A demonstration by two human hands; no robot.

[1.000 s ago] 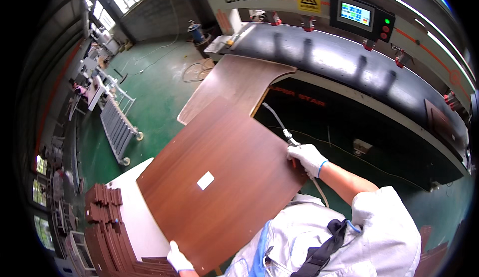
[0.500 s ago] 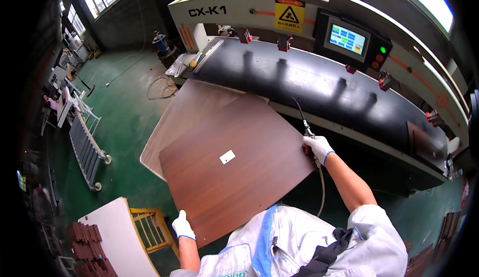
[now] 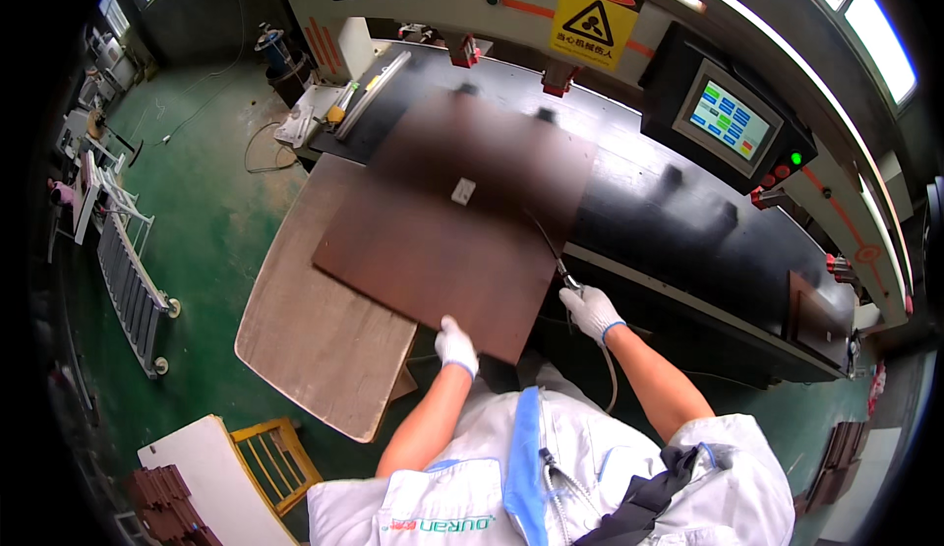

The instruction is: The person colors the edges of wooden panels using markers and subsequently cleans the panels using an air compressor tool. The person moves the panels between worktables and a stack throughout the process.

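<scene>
A dark brown wooden board with a small white label lies partly over the machine's black bed and partly over a greyish wood-grain board. My left hand, in a white knitted glove, is closed on the near edge of the brown board, thumb on top. In my gloved right hand is an air blow gun, its thin bent nozzle over the brown board's right side. A hose hangs from it. The board's far part is blurred.
Over the bed spans a white machine beam with red-tipped heads and a control screen. Another brown board rests at the bed's right end. A roller conveyor stands left; a yellow frame and stacked brown pieces are lower left.
The brown board has turned and slid forward, its far part now over the black bed. My left hand moved right and forward with it. My right hand still holds the blow gun, slightly farther left.
</scene>
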